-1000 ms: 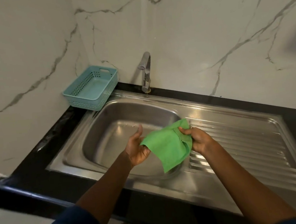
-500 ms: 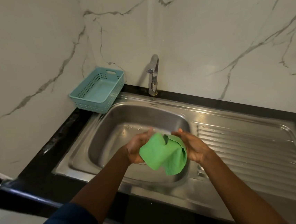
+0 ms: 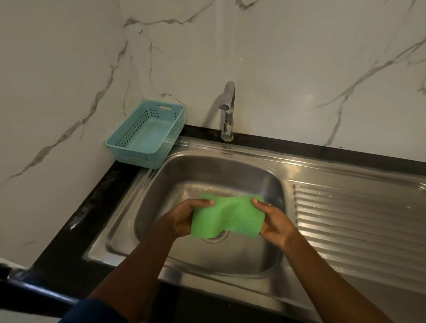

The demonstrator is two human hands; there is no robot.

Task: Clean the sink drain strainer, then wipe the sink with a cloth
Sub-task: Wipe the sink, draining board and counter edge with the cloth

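A green cloth [image 3: 227, 216] is stretched flat between both hands above the steel sink basin [image 3: 236, 174]. My left hand [image 3: 186, 218] pinches its left edge and my right hand [image 3: 273, 222] pinches its right edge. Just below the cloth's lower edge, part of the round drain strainer [image 3: 218, 236] shows in the basin floor; the rest of it is hidden by the cloth.
A chrome tap [image 3: 228, 110] stands behind the basin. A light-blue perforated basket [image 3: 147, 134] sits on the black counter [image 3: 66, 240] at the back left corner. A ribbed steel drainboard [image 3: 369, 224] extends to the right. Marble walls close the back and left.
The cloth was bunched between my hands; now both hands have pulled apart and spread it flat over the basin. The view has shifted slightly.
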